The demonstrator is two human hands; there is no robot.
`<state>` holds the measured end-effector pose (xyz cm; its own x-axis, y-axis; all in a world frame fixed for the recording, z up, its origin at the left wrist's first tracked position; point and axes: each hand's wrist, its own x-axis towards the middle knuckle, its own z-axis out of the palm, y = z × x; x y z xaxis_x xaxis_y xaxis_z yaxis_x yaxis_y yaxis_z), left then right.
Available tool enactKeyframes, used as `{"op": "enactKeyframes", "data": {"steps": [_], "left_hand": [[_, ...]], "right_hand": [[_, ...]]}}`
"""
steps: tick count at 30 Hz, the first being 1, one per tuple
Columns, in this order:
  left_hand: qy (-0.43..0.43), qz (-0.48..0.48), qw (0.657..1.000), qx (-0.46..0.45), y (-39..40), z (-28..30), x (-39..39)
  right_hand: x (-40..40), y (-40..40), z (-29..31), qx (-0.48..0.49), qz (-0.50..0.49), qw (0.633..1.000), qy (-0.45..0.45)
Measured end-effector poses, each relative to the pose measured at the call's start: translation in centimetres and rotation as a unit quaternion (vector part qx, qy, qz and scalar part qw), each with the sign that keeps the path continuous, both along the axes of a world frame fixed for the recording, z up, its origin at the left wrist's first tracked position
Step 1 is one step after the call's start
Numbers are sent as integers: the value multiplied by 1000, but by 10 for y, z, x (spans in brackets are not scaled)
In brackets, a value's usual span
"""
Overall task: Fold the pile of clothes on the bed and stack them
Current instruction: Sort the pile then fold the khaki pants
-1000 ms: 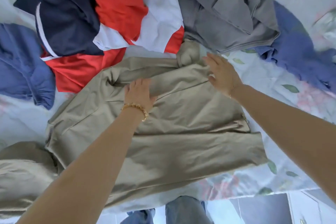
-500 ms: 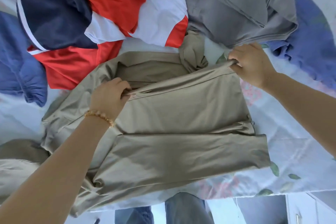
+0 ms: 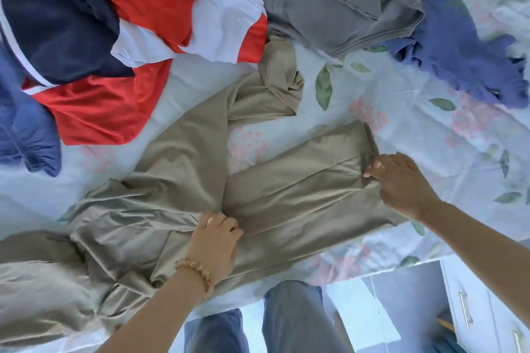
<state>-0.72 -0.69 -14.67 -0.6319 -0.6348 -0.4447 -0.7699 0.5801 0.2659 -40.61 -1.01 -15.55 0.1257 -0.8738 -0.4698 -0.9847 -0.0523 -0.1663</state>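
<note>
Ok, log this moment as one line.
step: folding tan shirt | left hand: gripping fold | right hand: pinching edge | bed: unfolded clothes remain

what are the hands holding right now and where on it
Both hold the beige garment. The left hand grips the near corner of its folded panel; the right hand pinches the panel's right edge.

— What do we see nearest us?
— Beige trousers (image 3: 183, 169), half-folded, on the floral bed (image 3: 430, 135).
— And beyond?
— We see the unfolded pile (image 3: 160, 8): red-white-navy, grey and blue pieces.
</note>
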Motion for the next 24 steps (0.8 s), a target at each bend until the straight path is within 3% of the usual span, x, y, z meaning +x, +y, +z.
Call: {"op": "enactKeyframes", "data": {"steps": [4,7,12,18,21,23,24], "left_hand": [[91,87,992,-21,-2,-6,-27],[137,134,981,-27,-3,-17,-60],[-76,117,989,41,1,-63,-75],[-82,77,991,76,-6,-78,-66],[-19,100,982,157,-14,-65,-62],[118,214,941,232,-27,-46,-50],[180,276,916,229,-33,-35,-40]], "right_hand": [[27,3,2,-86,1,996,-38],[61,-2,-8,-84,59,992,-74],[72,-20,-53,-6,110,994,-7],[48,-25,-67,14,74,997,-4],[74,-27,-55,-27,-55,992,-111],[99,-38,-43,-91,-137,966,-201],[114,-47,-36,-95,-189,946,-247]]}}
